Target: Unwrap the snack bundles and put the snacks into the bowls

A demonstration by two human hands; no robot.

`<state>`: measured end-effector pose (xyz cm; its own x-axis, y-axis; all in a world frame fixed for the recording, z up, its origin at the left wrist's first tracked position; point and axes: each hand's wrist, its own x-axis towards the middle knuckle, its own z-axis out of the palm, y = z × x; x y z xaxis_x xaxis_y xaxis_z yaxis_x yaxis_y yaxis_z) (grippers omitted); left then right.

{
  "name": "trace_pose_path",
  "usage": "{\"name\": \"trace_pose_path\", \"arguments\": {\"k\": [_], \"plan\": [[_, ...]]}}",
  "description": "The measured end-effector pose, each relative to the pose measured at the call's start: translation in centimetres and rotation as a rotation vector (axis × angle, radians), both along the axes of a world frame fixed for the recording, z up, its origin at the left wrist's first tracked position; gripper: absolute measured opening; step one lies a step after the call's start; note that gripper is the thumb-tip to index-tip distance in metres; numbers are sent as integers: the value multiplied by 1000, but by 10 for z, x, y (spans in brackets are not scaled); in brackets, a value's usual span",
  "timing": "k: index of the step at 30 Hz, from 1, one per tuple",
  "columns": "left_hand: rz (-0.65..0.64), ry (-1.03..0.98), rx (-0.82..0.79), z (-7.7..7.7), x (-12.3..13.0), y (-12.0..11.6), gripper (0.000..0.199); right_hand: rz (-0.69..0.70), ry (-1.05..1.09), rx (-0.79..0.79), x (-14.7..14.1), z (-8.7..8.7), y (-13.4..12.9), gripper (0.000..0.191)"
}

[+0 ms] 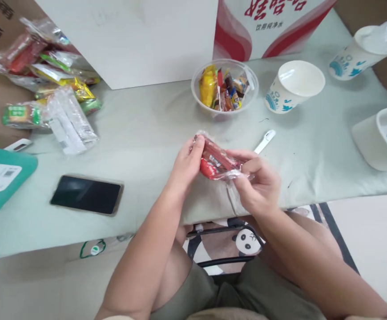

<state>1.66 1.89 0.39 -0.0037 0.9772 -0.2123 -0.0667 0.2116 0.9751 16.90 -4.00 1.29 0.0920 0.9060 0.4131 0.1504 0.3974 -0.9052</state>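
Note:
Between my hands, just above the table's front part, is a clear plastic packet of red snack sticks (218, 156) with a bright red label at its lower side. My left hand (186, 165) grips its upper left end, thumb on top. At the other end, my right hand (258, 180) pinches the crinkled clear wrapper between thumb and fingers. A white plastic utility knife (264, 141) lies on the cloth just beyond my right hand. Behind the packet stands a clear round bowl (196, 100) holding several small wrapped snacks in yellow, red and brown.
Paper cups (293, 86) and a white tub (368, 144) stand to the right. A phone (86, 194) lies at left, near a teal container (3, 178). Packaged snacks (50, 84) are heaped at the far left. A white box (153, 40) stands behind.

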Motion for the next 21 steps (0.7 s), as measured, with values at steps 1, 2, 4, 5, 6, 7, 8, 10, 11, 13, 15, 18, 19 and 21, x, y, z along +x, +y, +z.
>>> {"name": "trace_pose_path", "arguments": {"k": [1,2,4,5,6,7,8,10,11,13,15,18,19,21], "plan": [[-43,-7,-8,1,2,-1,40,2,-48,37,2,0,-3,20],[-70,-18,-13,2,3,-2,41,6,-78,61,5,0,-6,19],[-97,-67,-26,2,4,-3,42,17,-114,91,9,0,-8,19],[-107,-99,-25,2,4,-4,44,28,-137,103,10,0,-8,19],[-123,-131,-15,1,2,-5,50,34,-162,114,12,0,-7,18],[-150,-161,11,1,0,-6,58,34,-185,125,13,0,-5,18],[-195,-182,53,0,-2,-6,68,29,-200,131,13,0,-3,18],[-347,-173,159,-1,-8,-7,85,11,-194,108,14,-2,2,19],[-437,-126,210,-1,-12,-8,91,5,-179,81,13,-4,5,19],[-548,43,291,-1,-17,-8,90,26,-150,17,13,-5,8,18],[-540,206,340,-3,-22,-7,76,88,-133,-44,12,-5,10,13],[-467,239,387,-8,-29,-5,58,225,-127,-75,12,-2,11,3],[-451,218,393,-10,-31,-4,57,264,-138,-69,12,-1,11,5],[-433,169,387,-13,-34,-2,56,326,-175,-44,13,1,10,11]]}}
